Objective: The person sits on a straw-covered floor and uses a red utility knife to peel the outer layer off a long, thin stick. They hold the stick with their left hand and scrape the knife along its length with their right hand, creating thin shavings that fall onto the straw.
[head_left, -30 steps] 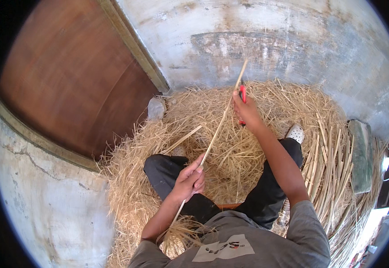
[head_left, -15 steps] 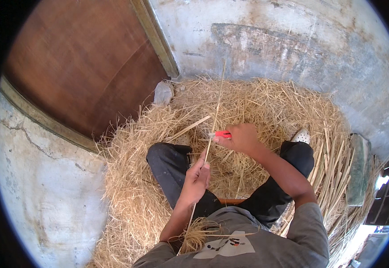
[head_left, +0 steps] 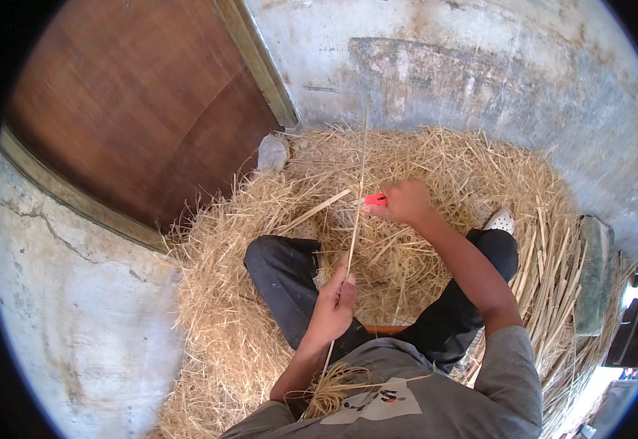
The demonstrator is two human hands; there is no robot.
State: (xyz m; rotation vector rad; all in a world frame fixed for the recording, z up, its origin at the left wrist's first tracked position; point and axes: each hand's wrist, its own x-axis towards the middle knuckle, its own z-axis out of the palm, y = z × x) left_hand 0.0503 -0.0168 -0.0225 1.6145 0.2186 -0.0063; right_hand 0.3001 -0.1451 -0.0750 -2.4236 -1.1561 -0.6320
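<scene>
A long, thin, pale strip of cane or bamboo runs from near my lap up toward the far wall. My left hand is closed around its lower part, thumb pressed along it. Farther up, my right hand grips a red-handled utility knife, whose tip end meets or nearly meets the strip. The blade is too small to make out clearly. A loose tangle of thin pale fibres lies against my shirt, near my left forearm.
Straw-like shavings cover the floor around my bent legs. Long split stalks lie at the right beside a greenish block. A brown door stands at the far left, with a pale stone by its frame. A stained wall closes the far side.
My right hand with the utility knife has moved farther up along the strip. My left hand has shifted slightly nearer to my body and to the right.
</scene>
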